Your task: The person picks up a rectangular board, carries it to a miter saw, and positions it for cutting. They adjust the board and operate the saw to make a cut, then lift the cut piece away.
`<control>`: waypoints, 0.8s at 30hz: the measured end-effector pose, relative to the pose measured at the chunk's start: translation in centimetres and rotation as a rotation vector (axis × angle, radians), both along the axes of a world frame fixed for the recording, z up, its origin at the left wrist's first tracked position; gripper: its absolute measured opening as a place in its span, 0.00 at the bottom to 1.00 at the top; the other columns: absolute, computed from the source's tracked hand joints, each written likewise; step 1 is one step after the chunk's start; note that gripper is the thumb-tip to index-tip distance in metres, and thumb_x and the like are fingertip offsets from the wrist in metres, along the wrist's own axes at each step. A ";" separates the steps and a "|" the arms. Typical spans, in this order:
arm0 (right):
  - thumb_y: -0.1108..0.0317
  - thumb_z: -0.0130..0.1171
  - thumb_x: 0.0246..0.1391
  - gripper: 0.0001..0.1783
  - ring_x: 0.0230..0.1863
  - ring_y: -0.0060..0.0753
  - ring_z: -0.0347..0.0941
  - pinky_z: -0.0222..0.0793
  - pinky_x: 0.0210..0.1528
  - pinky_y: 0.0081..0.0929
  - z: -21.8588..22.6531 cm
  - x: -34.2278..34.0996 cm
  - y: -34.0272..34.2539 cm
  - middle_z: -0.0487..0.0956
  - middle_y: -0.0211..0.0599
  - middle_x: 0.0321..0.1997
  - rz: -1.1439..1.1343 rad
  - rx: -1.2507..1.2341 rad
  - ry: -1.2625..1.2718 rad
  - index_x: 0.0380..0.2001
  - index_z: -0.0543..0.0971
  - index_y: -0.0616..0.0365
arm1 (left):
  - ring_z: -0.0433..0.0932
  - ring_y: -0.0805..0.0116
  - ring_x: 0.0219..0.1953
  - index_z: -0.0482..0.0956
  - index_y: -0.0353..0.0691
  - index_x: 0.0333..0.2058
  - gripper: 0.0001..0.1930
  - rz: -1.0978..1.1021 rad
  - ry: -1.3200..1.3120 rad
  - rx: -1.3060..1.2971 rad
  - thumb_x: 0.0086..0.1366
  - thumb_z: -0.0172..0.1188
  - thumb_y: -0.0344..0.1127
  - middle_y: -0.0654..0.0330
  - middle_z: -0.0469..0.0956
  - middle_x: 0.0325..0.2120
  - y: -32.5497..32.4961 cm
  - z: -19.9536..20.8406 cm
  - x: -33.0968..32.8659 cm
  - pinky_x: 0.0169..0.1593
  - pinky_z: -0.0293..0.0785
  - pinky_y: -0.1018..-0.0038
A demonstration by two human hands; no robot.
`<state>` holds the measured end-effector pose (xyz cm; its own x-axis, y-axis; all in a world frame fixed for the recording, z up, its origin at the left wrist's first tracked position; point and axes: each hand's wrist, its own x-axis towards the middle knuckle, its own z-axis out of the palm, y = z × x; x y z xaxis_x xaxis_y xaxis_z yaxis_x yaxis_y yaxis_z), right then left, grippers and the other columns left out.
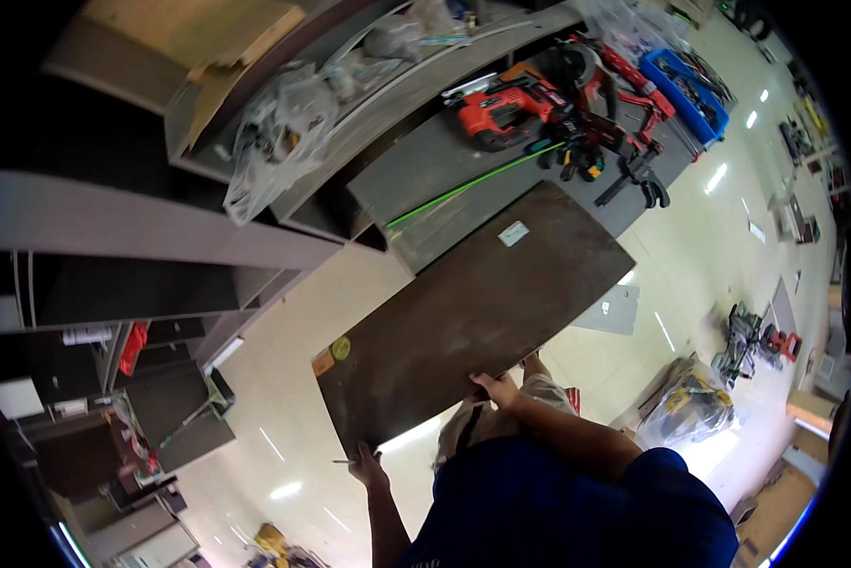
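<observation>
A: What are the hands doing?

B: Both are gripping a dark brown board (473,308). The left hand (367,468) is closing on its near left corner, and a thin pencil-like stick (341,462) is poking out beside the fingers. The right hand (497,388) is clamping the near edge, fingers curling over the top.

A: Where is the board sitting?

B: It is running from near left to far right, and its far end is lying over a grey workbench (416,180). The near end is hanging over the pale floor (283,350), carried by the hands. A white sticker (513,233) is showing near the far end, and an orange tag and a yellow round one (340,347) near the left corner.

A: What is crowding the far end?

B: A red power tool (501,109) is lying on the bench just beyond it, with black clamps (634,175) to the right and a green line (463,187) crossing the bench top. A blue tray (686,90) is sitting farther right.

A: And to the left?

B: Grey cabinet shelves (151,237) are standing there, with a clear plastic bag (274,142) slumping on one. Cardboard (198,28) is lying on top, far left.

A: Anything on the floor?

B: A small grey panel (607,310) is lying right of the board, and a yellow and grey bag (688,402) and more tools (752,336) are resting well to the right.
</observation>
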<state>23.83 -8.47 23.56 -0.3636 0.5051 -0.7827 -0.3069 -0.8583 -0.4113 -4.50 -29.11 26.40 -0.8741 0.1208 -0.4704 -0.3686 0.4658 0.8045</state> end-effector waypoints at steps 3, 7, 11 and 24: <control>0.67 0.60 0.57 0.21 0.37 0.47 0.81 0.83 0.33 0.39 4.0 -0.5 1.2 0.78 0.48 0.41 -0.047 0.050 0.001 0.51 0.71 0.63 | 0.75 0.72 0.23 0.67 0.40 0.23 0.16 -0.230 0.182 0.087 0.67 0.61 0.35 0.64 0.68 0.18 -0.6 3.7 -1.2 0.26 0.74 0.75; 0.63 0.57 0.57 0.22 0.36 0.49 0.81 0.82 0.31 0.38 11.5 -2.4 6.3 0.78 0.47 0.41 -0.028 -0.031 -0.086 0.51 0.69 0.61 | 0.74 0.70 0.30 0.75 0.36 0.32 0.14 -0.526 0.767 -0.118 0.61 0.67 0.40 0.57 0.78 0.35 -1.9 7.5 -6.9 0.32 0.74 0.74; 0.59 0.55 0.58 0.21 0.36 0.48 0.82 0.81 0.35 0.39 14.4 -3.2 10.2 0.76 0.42 0.39 0.118 -0.063 -0.075 0.50 0.69 0.58 | 0.67 0.51 0.58 0.62 0.37 0.55 0.31 -0.835 0.839 0.225 0.62 0.63 0.50 0.47 0.66 0.57 0.5 8.2 -9.8 0.54 0.71 0.55; 0.40 0.55 0.57 0.26 0.25 0.34 0.78 0.77 0.31 0.37 18.3 -5.9 19.6 0.81 0.42 0.31 0.318 0.184 -0.251 0.32 0.73 0.56 | 0.74 0.75 0.37 0.75 0.34 0.43 0.10 -0.723 0.615 0.578 0.62 0.60 0.25 0.63 0.77 0.36 14.9 7.1 -16.4 0.41 0.69 0.79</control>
<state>17.94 11.09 41.90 -0.3335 0.5381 -0.7741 0.0899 -0.7992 -0.5943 -20.93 -14.24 33.54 -0.5746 0.7572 0.3105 0.3744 -0.0941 0.9225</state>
